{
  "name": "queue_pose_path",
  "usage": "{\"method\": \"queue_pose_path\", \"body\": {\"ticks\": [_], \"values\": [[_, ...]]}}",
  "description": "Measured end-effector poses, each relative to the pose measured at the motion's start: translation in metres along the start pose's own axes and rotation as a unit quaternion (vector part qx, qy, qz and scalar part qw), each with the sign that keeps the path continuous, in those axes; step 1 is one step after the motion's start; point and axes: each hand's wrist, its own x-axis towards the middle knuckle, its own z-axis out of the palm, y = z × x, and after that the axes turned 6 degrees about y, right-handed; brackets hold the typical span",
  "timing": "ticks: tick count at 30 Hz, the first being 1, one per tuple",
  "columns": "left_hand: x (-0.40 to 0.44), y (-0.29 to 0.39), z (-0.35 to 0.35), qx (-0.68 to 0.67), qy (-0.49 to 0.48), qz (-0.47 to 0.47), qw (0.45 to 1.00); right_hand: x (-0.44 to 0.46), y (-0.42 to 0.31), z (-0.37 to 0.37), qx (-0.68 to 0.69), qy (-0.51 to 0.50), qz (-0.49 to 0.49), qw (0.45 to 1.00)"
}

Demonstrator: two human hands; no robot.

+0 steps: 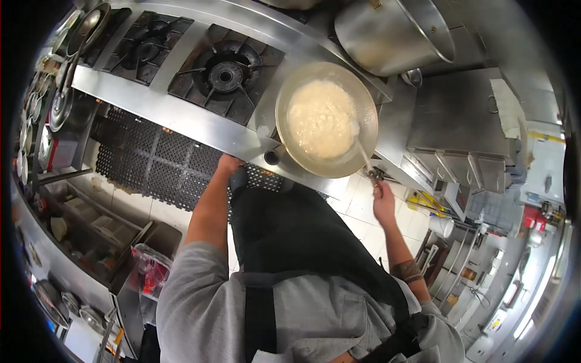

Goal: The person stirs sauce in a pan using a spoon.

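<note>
A wide, round metal pan (pixel 284 130) sits on the steel surface right of the burners, with a thick, creamy pale mixture (pixel 321 118) in it. My right hand (pixel 381 191) is closed around the end of a long-handled stirring utensil (pixel 364 152). Its pale head lies in the mixture by the pan's right side, so its exact kind is unclear. My left hand (pixel 230 164) is at the stove's front edge, beside a dark item against the apron; its fingers are mostly hidden. Between that hand and the pan shows a short hollow handle end (pixel 271 158).
Left of the pan is a black gas burner (pixel 225 76), with another burner (pixel 146 51) beyond. A large steel pot (pixel 387 36) stands behind the pan. Black rubber matting (pixel 151 151) covers the floor. Hanging pans (pixel 60 109) line the far left.
</note>
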Motion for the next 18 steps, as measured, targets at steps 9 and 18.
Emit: {"method": "queue_pose_path", "body": {"ticks": [9,18], "values": [[-0.028,0.056,-0.026,0.093,0.037,-0.063,0.993,-0.055,-0.073,0.019,0.452,-0.151,0.337,0.812],[-0.039,0.076,-0.016,0.231,0.053,-0.122,0.964,-0.058,-0.103,0.032,0.516,-0.176,0.323,0.774]]}}
